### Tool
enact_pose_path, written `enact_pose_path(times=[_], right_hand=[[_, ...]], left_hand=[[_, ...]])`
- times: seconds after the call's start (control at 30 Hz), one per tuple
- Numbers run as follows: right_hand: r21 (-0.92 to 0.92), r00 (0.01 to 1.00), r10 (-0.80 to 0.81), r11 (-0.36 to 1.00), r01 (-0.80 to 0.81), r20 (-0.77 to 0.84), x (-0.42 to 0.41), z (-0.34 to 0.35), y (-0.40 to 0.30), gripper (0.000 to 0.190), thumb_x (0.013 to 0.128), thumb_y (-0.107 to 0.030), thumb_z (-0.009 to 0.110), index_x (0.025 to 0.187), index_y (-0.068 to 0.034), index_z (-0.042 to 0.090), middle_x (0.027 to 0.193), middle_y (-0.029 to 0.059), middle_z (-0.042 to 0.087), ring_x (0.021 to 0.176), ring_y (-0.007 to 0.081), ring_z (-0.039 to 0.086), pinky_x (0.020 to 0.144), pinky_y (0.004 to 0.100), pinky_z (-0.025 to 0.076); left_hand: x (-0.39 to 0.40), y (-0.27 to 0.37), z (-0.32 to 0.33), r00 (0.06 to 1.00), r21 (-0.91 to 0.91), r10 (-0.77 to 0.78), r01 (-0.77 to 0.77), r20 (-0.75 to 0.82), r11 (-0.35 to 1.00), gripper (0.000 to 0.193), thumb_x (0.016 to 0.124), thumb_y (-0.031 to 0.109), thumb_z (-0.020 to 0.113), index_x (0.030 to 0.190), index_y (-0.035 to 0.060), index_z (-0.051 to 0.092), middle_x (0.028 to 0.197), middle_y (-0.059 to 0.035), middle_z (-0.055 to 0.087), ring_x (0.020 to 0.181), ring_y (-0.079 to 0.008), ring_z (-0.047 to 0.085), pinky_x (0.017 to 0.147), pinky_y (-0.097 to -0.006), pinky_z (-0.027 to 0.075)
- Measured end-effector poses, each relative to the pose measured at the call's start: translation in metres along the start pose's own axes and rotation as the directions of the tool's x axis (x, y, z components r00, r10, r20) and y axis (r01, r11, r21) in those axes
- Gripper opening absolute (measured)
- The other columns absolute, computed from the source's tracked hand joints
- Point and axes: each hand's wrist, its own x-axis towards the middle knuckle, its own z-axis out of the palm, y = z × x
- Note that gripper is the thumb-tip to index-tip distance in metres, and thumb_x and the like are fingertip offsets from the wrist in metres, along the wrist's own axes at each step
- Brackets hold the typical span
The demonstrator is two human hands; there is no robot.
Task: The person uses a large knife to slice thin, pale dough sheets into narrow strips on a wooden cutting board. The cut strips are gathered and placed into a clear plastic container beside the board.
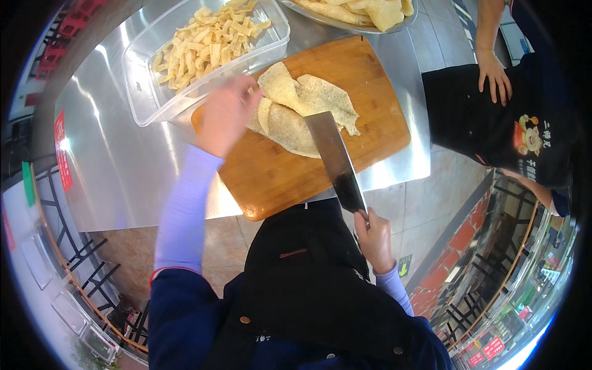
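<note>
My right hand (375, 238) is closed on the handle of a cleaver (336, 159), whose broad blade reaches over the near edge of a wooden cutting board (370, 111). The blade's far end lies by several thin, pale yellow fried sheets (296, 125), some folded over each other. At the left end of these sheets is my left hand (231, 113), blurred, with its fingers bent; whether it grips a sheet cannot be told. Beyond it stands a clear plastic container (138, 92) holding many cut strips (208, 44) of similar pale yellow food.
A metal tray (402, 25) with more large fried sheets (370, 11) stands at the far edge of the stainless steel table (115, 185). To the right is a person in a black apron (485, 120), one hand (495, 76) resting on it. Tiled floor shows beyond the table's edge.
</note>
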Motion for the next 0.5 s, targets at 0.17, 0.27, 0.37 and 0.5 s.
enact_pose_path(times=[0.17, 0.27, 0.37, 0.5], right_hand=[[0.037, 0.995, 0.084, 0.996, -0.086, 0.057, 0.005, -0.003, -0.001, 0.016, 0.092, -0.011, 0.065, 0.082, 0.001, 0.06, 0.065, 0.0233, 0.058, 0.059, 0.0419, 0.058, 0.053, 0.045, 0.045], [-0.02, 0.997, -0.075, 0.997, 0.075, 0.0, 0.009, -0.004, -0.001, 0.018, 0.092, -0.008, 0.063, 0.084, 0.007, 0.06, 0.066, 0.0253, 0.06, 0.057, 0.0377, 0.063, 0.049, 0.0387, 0.045], [-0.002, 1.0, -0.011, 1.0, 0.011, 0.009, 0.011, -0.005, 0.0, 0.018, 0.091, -0.01, 0.066, 0.078, 0.001, 0.06, 0.065, 0.0225, 0.057, 0.057, 0.0413, 0.057, 0.051, 0.0448, 0.044], [0.009, 1.0, -0.002, 1.0, 0.002, 0.009, 0.013, -0.006, 0.006, 0.018, 0.091, -0.011, 0.066, 0.079, 0.001, 0.06, 0.065, 0.0232, 0.057, 0.057, 0.042, 0.057, 0.051, 0.0446, 0.044]], left_hand=[[-0.038, 0.009, 0.065, 0.999, 0.06, -0.031, 0.033, -0.042, 0.998, 0.032, 0.084, 0.004, 0.066, 0.114, 0.0043, 0.057, 0.103, -0.02, 0.062, 0.082, -0.0372, 0.065, 0.069, -0.0445, 0.053], [-0.042, 0.006, 0.067, 0.991, -0.036, -0.104, 0.101, -0.084, 0.994, 0.031, 0.082, -0.001, 0.062, 0.112, 0.0053, 0.057, 0.102, -0.0202, 0.061, 0.083, -0.0368, 0.064, 0.069, -0.0453, 0.053], [-0.036, 0.012, 0.035, 0.989, -0.184, -0.049, 0.022, -0.141, 0.983, 0.028, 0.081, -0.003, 0.062, 0.108, 0.0049, 0.06, 0.103, -0.0179, 0.06, 0.08, -0.0302, 0.065, 0.067, -0.0405, 0.054], [0.024, -0.001, -0.036, 0.885, -0.017, 0.054, -0.07, -0.463, 0.997, 0.02, 0.089, 0.003, 0.067, 0.109, 0.0062, 0.066, 0.097, -0.0087, 0.064, 0.073, -0.0217, 0.062, 0.068, -0.0324, 0.051]])
